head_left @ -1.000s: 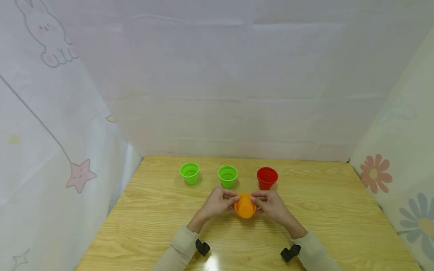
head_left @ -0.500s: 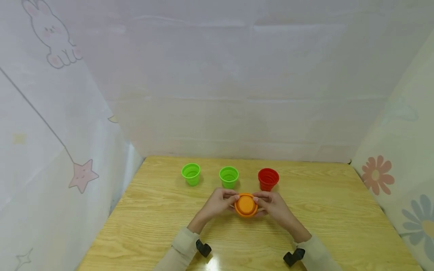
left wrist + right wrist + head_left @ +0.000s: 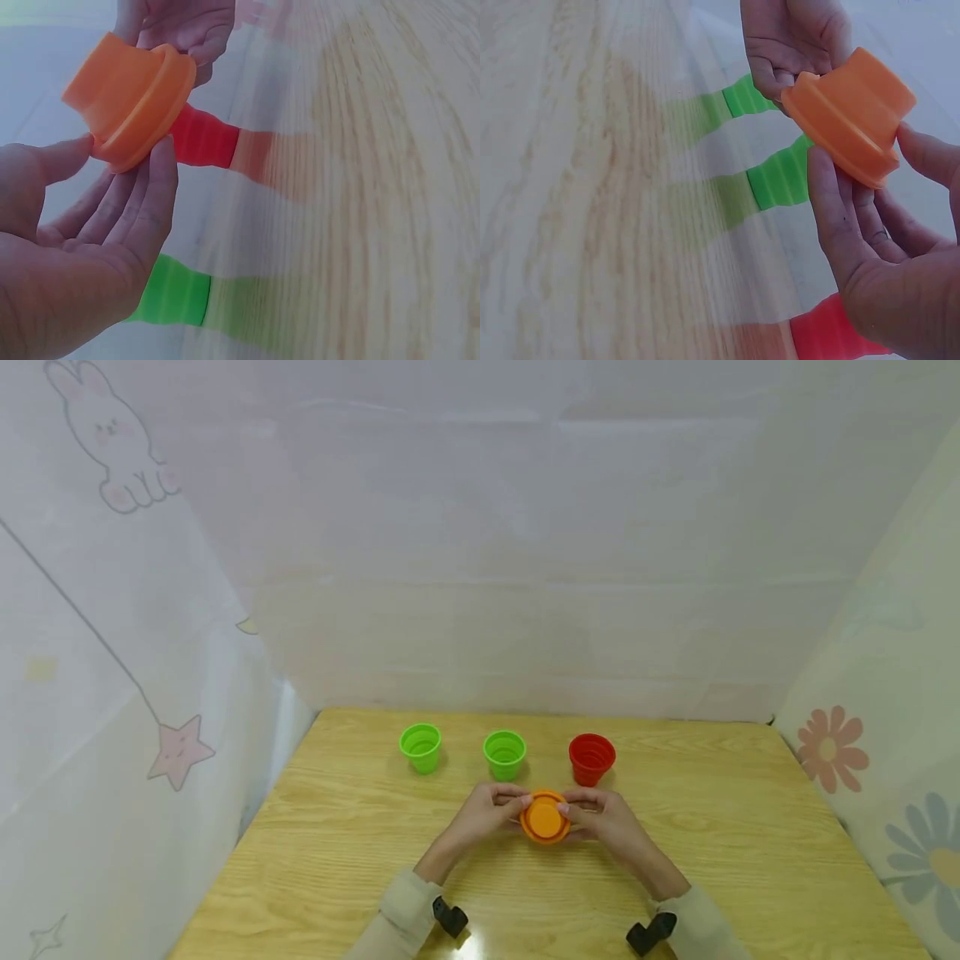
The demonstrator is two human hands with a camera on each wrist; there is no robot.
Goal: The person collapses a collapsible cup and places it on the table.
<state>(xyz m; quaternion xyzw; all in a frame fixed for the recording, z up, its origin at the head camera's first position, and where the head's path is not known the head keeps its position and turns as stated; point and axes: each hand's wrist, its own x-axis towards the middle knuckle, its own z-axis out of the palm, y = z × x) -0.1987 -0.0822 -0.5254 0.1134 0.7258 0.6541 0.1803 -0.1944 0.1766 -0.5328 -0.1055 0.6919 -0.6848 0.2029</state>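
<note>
An orange collapsible cup (image 3: 545, 821) is held between both hands above the table, its base turned toward the head camera. My left hand (image 3: 483, 817) pinches its rim on the left, with the thumb on the base side and the fingers behind. On the other side my right hand (image 3: 611, 827) grips the rim in the same way. Both wrist views show the orange cup (image 3: 131, 97) from the side, tilted, with a stepped fold near its wide rim and a narrower base end standing out.
Beyond the hands stand two green cups, a left one (image 3: 422, 749) and a middle one (image 3: 505, 756), and a red cup (image 3: 592, 760), all upright in a row on the wooden table (image 3: 337, 852). A patterned cloth (image 3: 540, 560) hangs behind.
The orange cup's base has tipped from pointing down toward the person to facing the head camera, and its wall looks shorter. Both hands keep their grip, nearly in place.
</note>
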